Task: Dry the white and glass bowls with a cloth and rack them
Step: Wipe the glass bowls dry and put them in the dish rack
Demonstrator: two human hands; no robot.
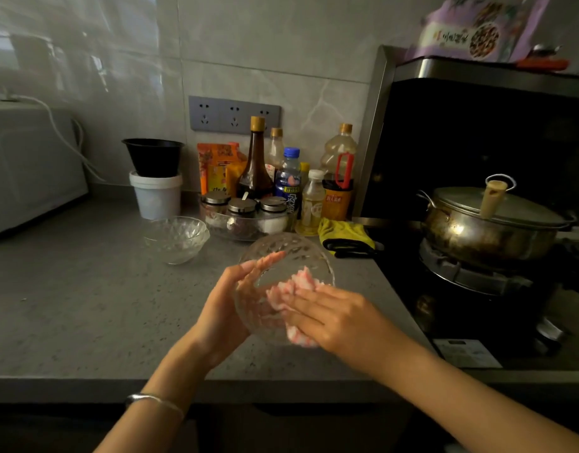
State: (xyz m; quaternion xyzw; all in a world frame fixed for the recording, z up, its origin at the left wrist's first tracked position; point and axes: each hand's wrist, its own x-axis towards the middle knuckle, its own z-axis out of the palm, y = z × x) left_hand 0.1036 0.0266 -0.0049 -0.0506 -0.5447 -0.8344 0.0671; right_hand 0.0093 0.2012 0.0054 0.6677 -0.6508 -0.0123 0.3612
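one glass bowl (296, 251), left hand (227, 304), right hand (335, 313), cloth (301, 280), labels (289, 196) blurred

Both bare forearms reach in from below; left hand (227, 308) cradles the tilted glass bowl (291, 253) from outside, fingers stretched along its wall; right hand (339, 317) flat, fingers pressing the cloth (301, 282) inside.

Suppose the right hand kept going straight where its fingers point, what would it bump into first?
The pink-and-white cloth that the right hand presses; just behind it the glass bowl and its inner wall, backed outside by the left hand, it seems.
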